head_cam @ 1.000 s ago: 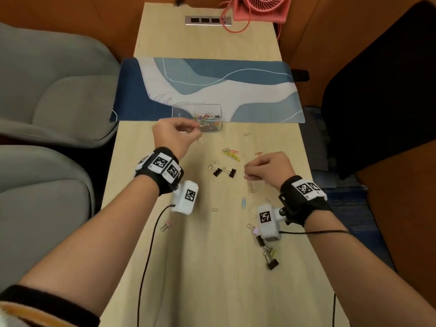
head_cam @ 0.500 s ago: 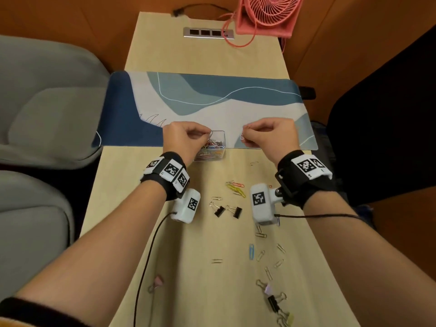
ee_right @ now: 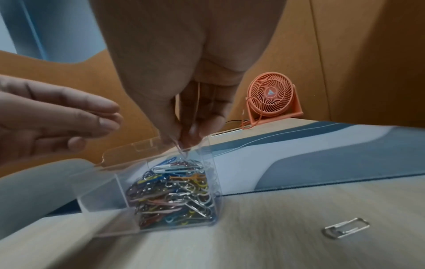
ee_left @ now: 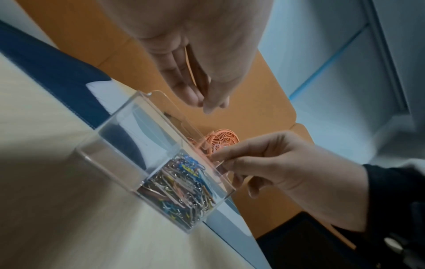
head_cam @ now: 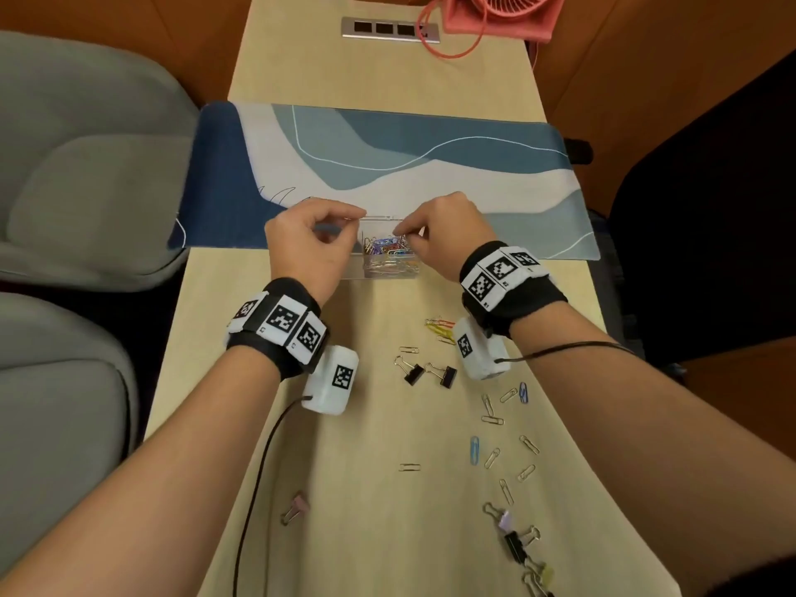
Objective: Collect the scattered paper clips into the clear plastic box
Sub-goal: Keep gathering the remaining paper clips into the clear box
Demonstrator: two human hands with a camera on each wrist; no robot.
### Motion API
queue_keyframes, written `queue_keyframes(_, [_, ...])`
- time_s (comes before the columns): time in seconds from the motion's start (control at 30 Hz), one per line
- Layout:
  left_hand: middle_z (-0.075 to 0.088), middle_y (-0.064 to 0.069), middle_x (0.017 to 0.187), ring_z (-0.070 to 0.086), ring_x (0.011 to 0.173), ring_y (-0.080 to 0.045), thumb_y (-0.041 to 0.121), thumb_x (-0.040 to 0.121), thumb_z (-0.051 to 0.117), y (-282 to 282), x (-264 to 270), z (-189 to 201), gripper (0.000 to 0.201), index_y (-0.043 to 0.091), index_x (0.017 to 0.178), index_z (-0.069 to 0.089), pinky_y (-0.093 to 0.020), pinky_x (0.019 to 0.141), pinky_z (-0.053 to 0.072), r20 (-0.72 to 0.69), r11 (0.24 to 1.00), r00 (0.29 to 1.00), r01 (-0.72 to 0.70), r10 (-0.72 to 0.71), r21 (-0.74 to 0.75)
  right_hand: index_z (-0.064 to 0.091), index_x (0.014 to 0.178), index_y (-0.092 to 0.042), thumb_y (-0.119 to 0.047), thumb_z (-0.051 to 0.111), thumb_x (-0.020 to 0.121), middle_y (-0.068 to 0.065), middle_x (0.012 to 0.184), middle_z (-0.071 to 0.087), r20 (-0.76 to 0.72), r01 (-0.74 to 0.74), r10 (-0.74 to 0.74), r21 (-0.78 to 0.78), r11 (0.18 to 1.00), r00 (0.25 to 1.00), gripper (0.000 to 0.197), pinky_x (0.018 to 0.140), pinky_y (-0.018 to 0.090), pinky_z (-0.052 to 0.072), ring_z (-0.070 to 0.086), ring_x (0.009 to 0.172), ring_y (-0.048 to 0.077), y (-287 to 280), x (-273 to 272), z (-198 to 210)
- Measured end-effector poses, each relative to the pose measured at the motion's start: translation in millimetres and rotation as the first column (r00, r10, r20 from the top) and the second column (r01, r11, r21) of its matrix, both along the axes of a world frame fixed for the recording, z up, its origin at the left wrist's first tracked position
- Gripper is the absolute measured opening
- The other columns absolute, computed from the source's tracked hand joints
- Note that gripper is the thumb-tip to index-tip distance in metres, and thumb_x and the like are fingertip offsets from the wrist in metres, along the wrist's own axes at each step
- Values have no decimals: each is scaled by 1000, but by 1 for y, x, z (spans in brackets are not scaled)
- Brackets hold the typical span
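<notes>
Head view: the box point(head_cam: 390, 256) is sitting at 12 o'clock on the table point(head_cam: 366, 532), at the near edge of the mat point(head_cam: 430, 165), a heap of clips point(head_cam: 387, 247) inside. The left hand point(head_cam: 308, 243) is hovering at the box's 9 o'clock, fingers curled toward the thumb — whether it is pinching anything, I cannot tell. The right hand point(head_cam: 443, 234) is at its 3 o'clock, fingertips pressed together over the rim. Loose clips point(head_cam: 491, 420) and binder clips point(head_cam: 426, 372) are lying toward 5 o'clock; a fan point(head_cam: 504, 10) is standing at 1 o'clock.

Left wrist view: the left hand point(ee_left: 195, 76) is hanging above the box point(ee_left: 138, 154), fingers loosely together, an orange clip point(ee_left: 189, 67) lying against them.

Right wrist view: the right hand point(ee_right: 184, 102) is pinching clips point(ee_right: 184, 151) over the heap — one clip point(ee_right: 347, 230) is lying on the table at 4 o'clock.
</notes>
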State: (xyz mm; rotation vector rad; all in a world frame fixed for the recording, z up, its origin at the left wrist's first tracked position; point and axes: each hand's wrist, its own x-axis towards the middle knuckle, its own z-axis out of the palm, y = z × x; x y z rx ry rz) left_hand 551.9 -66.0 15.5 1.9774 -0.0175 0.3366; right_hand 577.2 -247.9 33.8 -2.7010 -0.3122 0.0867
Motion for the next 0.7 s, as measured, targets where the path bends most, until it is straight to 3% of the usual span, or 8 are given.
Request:
queue_keyframes(0.1, [73,5,86,63,72,-3,6,81,69,2,-6,-3,16,19,83,77,-19,63,53,22,1000,1000,-20,20,-23,74,104,-32,-15,51,89,2,106,72,-12,-25,24,-104,994,1000,33,85,33,53,64,93,25,3,0,1])
queue_keyframes(0.2, [71,2,85,61,70,-5,2,80,68,-3,-17,-1,17,17,81,77,-16,62,48,43,998,999,-2,5,-57,74,103,-30,-16,53,89,0,103,73,52,27,-25,-41,999,998,29,87,30,51,65,94,22,-6,-2,4])
queue_keyframes(0.3, [70,0,83,62,71,-9,-3,78,67,-18,-31,-1,19,13,80,77,-17,64,51,17,990,992,126,-125,-71,75,101,-25,-11,51,88,-1,101,74,82,181,-188,89,979,979,31,91,27,50,66,95,19,-37,-9,-3])
queue_keyframes(0.37, [70,3,83,62,72,-6,-5,79,64,-30,-38,-6,24,15,84,77,-18,68,54,-124,961,953,277,-275,1,72,108,-22,-1,47,88,3,109,71,-21,241,-240,12,971,970,38,94,30,49,64,102,22,-61,-18,-12])
queue_keyframes(0.43, [70,3,93,63,79,-7,-2,82,61,-44,-43,-12,29,17,97,75,-23,78,56,-320,886,868,440,-379,144,66,120,-19,8,43,85,5,122,62,-180,161,-193,-180,970,964,50,97,32,45,58,114,26,-74,-33,-22])
queue_keyframes(0.5, [66,-1,107,62,90,-12,2,85,57,-59,-49,-20,35,20,112,70,-27,87,54,-425,807,818,525,-388,272,60,127,-16,12,44,81,9,132,52,-271,8,-85,-272,962,959,56,102,35,41,50,122,30,-78,-49,-31])
queue_keyframes(0.6, [54,-7,117,54,107,-24,2,86,54,-81,-56,-31,43,23,123,62,-33,95,48,-479,706,801,569,-359,422,46,139,-10,14,47,80,13,146,36,-277,-78,-6,-292,953,961,64,109,33,33,40,131,31,-81,-69,-40])
queue_keyframes(0.7, [45,-11,119,46,109,-31,5,85,51,-98,-61,-40,38,22,117,63,-38,92,46,-482,558,795,604,-368,569,38,144,-7,14,47,81,16,149,30,-261,-105,20,-317,943,965,67,111,32,31,36,133,31,-86,-91,-44])
